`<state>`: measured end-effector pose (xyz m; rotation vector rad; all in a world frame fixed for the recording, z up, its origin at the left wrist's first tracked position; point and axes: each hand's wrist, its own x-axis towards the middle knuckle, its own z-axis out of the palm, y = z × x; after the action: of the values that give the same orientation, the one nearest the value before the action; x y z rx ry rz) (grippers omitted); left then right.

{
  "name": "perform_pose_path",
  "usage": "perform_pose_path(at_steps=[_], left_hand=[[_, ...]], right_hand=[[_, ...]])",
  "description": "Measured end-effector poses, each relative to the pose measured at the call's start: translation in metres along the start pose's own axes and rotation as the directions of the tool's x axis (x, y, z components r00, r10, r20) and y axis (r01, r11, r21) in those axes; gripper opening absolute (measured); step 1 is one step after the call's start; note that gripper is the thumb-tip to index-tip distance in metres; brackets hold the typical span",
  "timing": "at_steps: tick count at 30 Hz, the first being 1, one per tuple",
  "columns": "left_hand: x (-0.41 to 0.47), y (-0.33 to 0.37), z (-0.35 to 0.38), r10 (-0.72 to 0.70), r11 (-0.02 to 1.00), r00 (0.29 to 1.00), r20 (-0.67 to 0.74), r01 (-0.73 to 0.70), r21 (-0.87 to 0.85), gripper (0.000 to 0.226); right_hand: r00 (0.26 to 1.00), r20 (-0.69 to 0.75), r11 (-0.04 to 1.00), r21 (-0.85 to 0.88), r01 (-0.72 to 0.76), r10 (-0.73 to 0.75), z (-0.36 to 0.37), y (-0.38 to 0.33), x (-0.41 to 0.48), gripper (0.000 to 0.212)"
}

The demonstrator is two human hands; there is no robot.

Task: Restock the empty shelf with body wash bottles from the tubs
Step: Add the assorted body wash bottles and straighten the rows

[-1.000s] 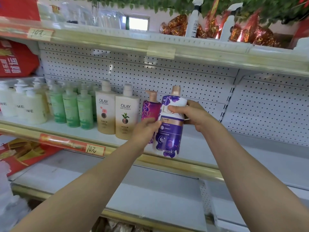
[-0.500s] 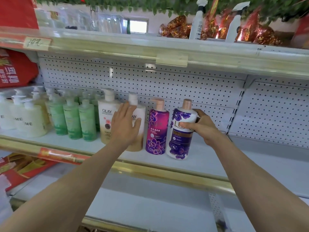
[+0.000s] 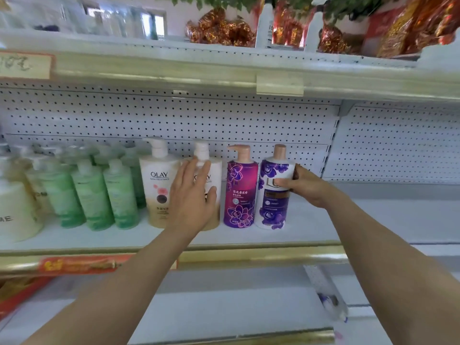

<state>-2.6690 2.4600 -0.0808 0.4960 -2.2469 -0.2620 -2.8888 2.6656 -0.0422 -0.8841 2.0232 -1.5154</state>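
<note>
Right hand (image 3: 305,186) curled round the white-purple bottle (image 3: 272,205), thumb across its label, bottle upright on the shelf (image 3: 385,220), left hand (image 3: 191,197) flat, fingers straight against 1 cream Olay bottle (image 3: 217,174), magenta bottle (image 3: 240,188) between the 2 hands

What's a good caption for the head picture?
Right hand grips the white-purple bottle; left hand rests on an Olay bottle.

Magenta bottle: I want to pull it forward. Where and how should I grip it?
Take the magenta bottle by its neck under the pump, coming from the front and above. It stands upright, and the right Olay bottle and white-purple bottle crowd its sides.
</note>
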Motion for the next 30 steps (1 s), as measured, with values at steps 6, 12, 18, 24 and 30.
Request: perform_pose_path(at_steps=[6,12,18,24,30], left_hand=[[0.002,-0.019,-0.021,0.112,0.974,0.991,0.071,-0.096,-0.207,0.054],[0.015,-0.068,-0.055,-0.046,0.935,0.985,-0.166,-0.016,-0.353,0.053],[0.029,-0.102,-0.073,-0.084,0.908,0.994,0.065,0.103,-0.407,0.08],[0.057,-0.118,-0.072,-0.103,0.849,0.961,0.255,0.218,-0.481,0.091],[0.073,-0.127,-0.066,-0.094,0.906,0.963,0.253,0.189,-0.379,0.083]], right_hand=[[0.738,-0.654,0.986,-0.098,0.132,-0.164,0.056,-0.038,-0.026,0.076],[0.852,-0.388,0.928,-0.27,0.258,-0.35,0.156,-0.089,-0.029,0.067],[0.949,-0.259,0.9,-0.433,0.053,-0.181,0.195,-0.089,0.003,0.097],[0.954,-0.239,0.853,-0.521,0.031,-0.18,0.191,-0.08,0.021,0.096],[0.97,-0.218,0.868,-0.497,-0.016,-0.107,0.188,-0.092,0.021,0.073]])
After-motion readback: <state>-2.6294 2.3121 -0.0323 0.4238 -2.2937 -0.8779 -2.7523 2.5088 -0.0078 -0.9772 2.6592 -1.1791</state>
